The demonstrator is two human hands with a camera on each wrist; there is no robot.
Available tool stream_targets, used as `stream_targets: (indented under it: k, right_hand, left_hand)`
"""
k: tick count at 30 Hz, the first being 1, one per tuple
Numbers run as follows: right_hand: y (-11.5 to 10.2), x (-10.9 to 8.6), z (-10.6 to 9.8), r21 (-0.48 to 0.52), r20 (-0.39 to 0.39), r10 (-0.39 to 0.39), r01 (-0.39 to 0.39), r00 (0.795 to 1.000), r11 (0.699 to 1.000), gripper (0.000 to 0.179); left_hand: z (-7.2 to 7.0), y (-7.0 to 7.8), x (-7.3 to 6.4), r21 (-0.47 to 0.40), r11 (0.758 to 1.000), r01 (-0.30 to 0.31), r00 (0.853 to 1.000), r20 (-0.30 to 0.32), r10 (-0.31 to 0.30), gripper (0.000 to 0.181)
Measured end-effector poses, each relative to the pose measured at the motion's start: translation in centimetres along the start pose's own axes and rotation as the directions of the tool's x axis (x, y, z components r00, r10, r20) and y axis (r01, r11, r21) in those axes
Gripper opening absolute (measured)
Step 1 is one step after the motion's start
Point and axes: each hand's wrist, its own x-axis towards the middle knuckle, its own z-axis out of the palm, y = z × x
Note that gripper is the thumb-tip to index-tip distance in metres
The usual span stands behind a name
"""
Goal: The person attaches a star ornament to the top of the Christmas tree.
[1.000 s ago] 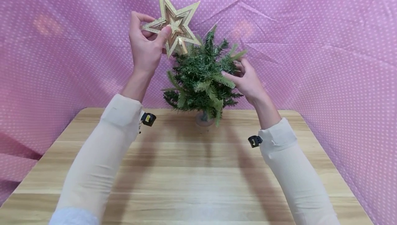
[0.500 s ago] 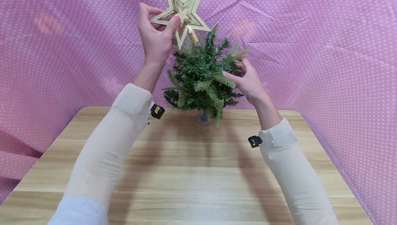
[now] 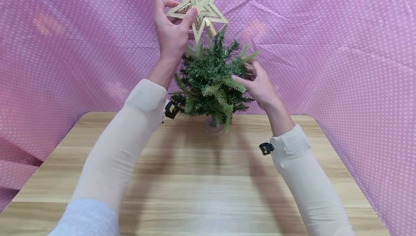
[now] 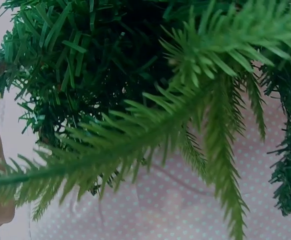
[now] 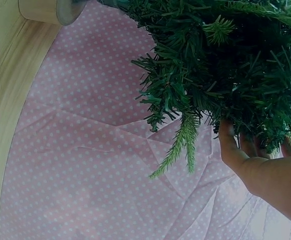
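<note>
Star [image 3: 199, 4] in pinch of left hand [image 3: 172, 31], just beside tip of green tree [image 3: 211, 73], contact unclear; right hand [image 3: 261, 87] clasped on tree's right side; base [image 3: 213, 125] on worktop [image 3: 208, 189].

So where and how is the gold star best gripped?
Probably the gold star is best pinched at its left part, coming from the left, thumb in front and fingers behind: it looks flat, and this leaves free the short tube at its lower right, which points down beside the tip of the tree.
</note>
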Motion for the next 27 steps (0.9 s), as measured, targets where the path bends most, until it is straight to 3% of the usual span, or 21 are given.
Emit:
stream_targets:
  k: [12, 21, 27]
  right_hand:
    - [-0.1, -0.5, -0.5, -0.018, 0.019, 0.0, 0.001, 1.0, 1.0, 0.085]
    - [-0.1, -0.5, -0.4, -0.004, 0.021, -0.014, 0.014, 1.0, 1.0, 0.084]
    - [-0.1, -0.5, -0.4, -0.005, 0.019, -0.019, 0.02, 1.0, 1.0, 0.083]
  left_hand:
    - [1.9, 0.8, -0.3, 0.014, 0.999, -0.038, 0.999, 0.028, 0.037, 0.037]
    - [2.1, 0.5, -0.2, 0.078, 0.989, -0.126, 0.988, 0.097, 0.118, 0.035]
    - [2.2, 0.5, -0.2, 0.108, 0.986, -0.124, 0.986, 0.128, 0.11, 0.038]
